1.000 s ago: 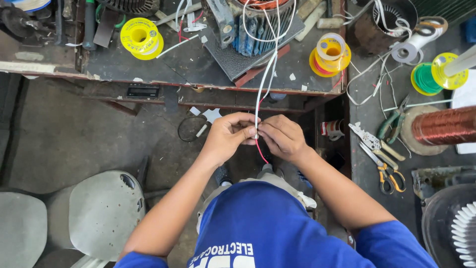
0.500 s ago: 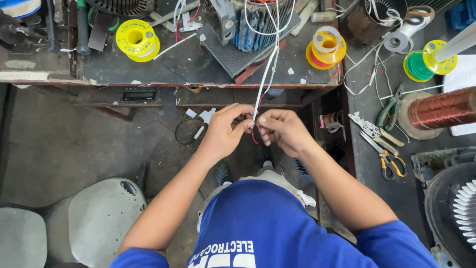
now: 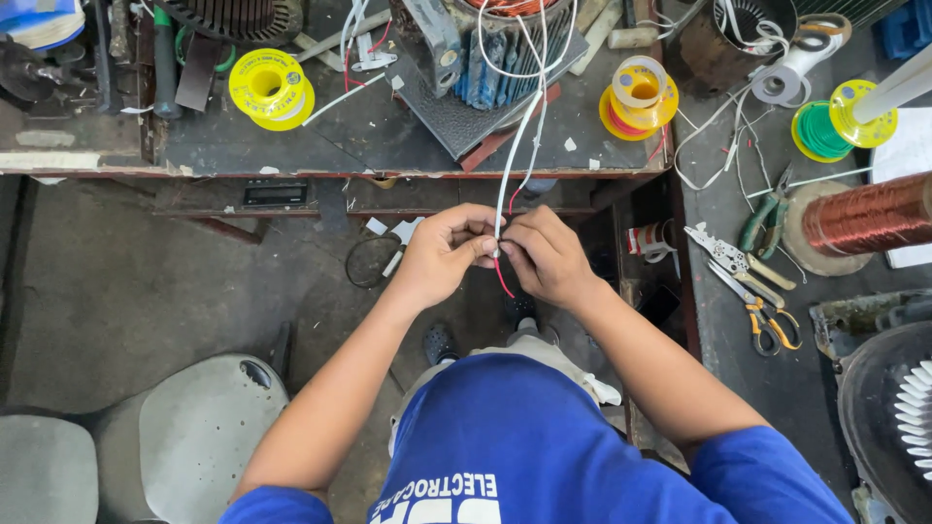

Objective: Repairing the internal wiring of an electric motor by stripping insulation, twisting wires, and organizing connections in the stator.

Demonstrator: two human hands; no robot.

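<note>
White and red wires (image 3: 500,218), judged thin, light and floppy, are pinched shut between left hand (image 3: 442,254) and right hand (image 3: 549,257) near the desk (image 3: 194,146) edge; best gripped by the sleeving, close to the ends.

Both bare arms reach forward, the left hand (image 3: 442,254) and right hand (image 3: 549,257) meeting fingertip to fingertip, fingers pinched closed.

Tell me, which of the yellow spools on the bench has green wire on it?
The yellow spool with green wire at the far right. The left spool looks all yellow; the middle spool shows red and orange.
</note>
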